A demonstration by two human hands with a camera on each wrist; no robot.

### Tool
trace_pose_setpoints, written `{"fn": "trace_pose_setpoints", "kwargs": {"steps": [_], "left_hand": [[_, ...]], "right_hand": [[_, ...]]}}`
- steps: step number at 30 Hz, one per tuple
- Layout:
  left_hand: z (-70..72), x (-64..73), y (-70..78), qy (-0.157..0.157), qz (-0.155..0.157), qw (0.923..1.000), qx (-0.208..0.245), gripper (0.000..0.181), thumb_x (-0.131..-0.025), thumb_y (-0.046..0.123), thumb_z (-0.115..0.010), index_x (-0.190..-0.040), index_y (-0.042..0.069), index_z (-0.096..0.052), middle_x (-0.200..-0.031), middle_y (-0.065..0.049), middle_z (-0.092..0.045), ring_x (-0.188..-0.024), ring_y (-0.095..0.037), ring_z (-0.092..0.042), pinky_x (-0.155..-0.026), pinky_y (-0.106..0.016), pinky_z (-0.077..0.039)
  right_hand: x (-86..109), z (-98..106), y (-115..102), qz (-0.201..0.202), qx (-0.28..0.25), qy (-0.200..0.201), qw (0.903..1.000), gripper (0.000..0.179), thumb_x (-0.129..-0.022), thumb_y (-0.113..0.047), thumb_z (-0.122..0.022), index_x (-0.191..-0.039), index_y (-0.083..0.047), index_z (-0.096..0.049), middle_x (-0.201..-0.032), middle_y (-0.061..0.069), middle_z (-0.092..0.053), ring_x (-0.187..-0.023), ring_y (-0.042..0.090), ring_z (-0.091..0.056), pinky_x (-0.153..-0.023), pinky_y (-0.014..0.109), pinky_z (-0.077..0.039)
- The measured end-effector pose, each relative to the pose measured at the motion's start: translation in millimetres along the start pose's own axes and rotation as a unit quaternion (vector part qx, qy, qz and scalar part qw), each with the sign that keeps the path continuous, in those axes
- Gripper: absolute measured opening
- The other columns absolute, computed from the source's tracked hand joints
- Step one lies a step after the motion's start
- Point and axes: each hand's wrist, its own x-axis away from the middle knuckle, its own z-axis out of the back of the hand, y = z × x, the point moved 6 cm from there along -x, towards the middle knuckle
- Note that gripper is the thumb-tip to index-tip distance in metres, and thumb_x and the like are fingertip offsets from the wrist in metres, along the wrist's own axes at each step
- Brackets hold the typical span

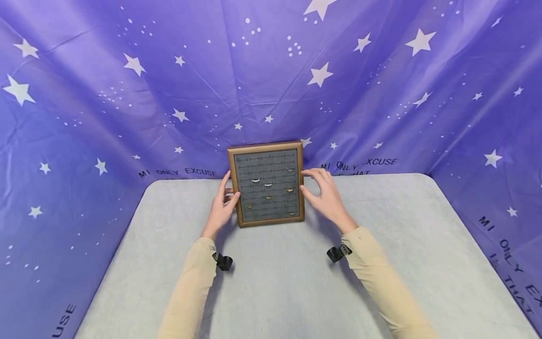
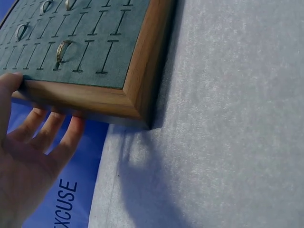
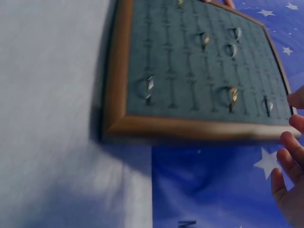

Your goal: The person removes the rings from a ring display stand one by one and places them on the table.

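A wood-framed ring display board (image 1: 271,162) with a grey slotted face stands tilted near the back of the table. Several gold and silver rings sit in its slots, among them a patterned ring (image 2: 61,51) and a gold ring (image 3: 232,97). My left hand (image 1: 220,208) grips the board's left side, thumb on the front edge and other fingers behind the frame. At the right side, my right hand (image 1: 328,197) has thumb and index fingertips right at the frame's edge. Its other fingers fan out loosely beside the board in the right wrist view.
A pale grey cloth-covered table (image 1: 271,287) lies under the board. Close behind it hangs a purple curtain (image 1: 271,70) with white stars, which also runs along both sides. Black wrist cameras are strapped to both sleeves.
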Motion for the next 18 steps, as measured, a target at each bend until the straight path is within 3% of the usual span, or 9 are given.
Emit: {"fn": "trace_pose_setpoints", "kwargs": {"steps": [6, 13, 15, 18], "left_hand": [[-1.0, -0.7, -0.4, -0.003, -0.005, 0.9999, 0.009, 0.069, -0.098, 0.014, -0.058, -0.155, 0.028, -0.023, -0.129, -0.024, -0.048, -0.11, -0.036, -0.054, -0.096, -0.051, -0.043], [1.0, 10.4, 40.3, -0.003, 0.003, 1.0, -0.004, 0.066, -0.098, 0.004, -0.055, -0.155, 0.012, -0.023, -0.142, -0.023, -0.041, -0.116, -0.037, -0.05, -0.095, -0.05, -0.043], [1.0, 11.1, 41.5, 0.002, 0.0, 1.0, -0.003, 0.065, -0.098, 0.004, -0.055, -0.154, 0.012, -0.024, -0.147, -0.021, -0.037, -0.116, -0.038, -0.049, -0.096, -0.051, -0.043], [0.2, 7.5, 27.2, 0.01, -0.005, 0.9999, 0.004, 0.066, -0.098, 0.005, -0.056, -0.155, 0.014, -0.024, -0.151, -0.017, -0.033, -0.117, -0.039, -0.048, -0.097, -0.053, -0.041]], "right_hand": [[-11.0, -6, -4, -0.013, -0.013, 0.009, 0.9998, 0.033, -0.085, -0.008, -0.071, -0.117, -0.004, -0.065, -0.118, 0.013, -0.054, -0.109, 0.029, -0.045, -0.093, 0.048, -0.036], [-22.2, -14, 0, -0.003, -0.011, 0.028, 0.9995, 0.03, -0.084, -0.007, -0.073, -0.112, -0.004, -0.068, -0.108, 0.012, -0.052, -0.099, 0.028, -0.043, -0.081, 0.04, -0.035], [-25.6, -17, 2, -0.002, -0.011, 0.028, 0.9995, 0.029, -0.084, -0.007, -0.073, -0.112, -0.004, -0.068, -0.107, 0.011, -0.051, -0.097, 0.028, -0.042, -0.08, 0.039, -0.034], [-28.9, -22, 3, -0.01, -0.017, 0.016, 0.9997, 0.028, -0.085, -0.008, -0.073, -0.113, -0.005, -0.068, -0.106, 0.01, -0.047, -0.097, 0.028, -0.039, -0.08, 0.04, -0.033]]}}
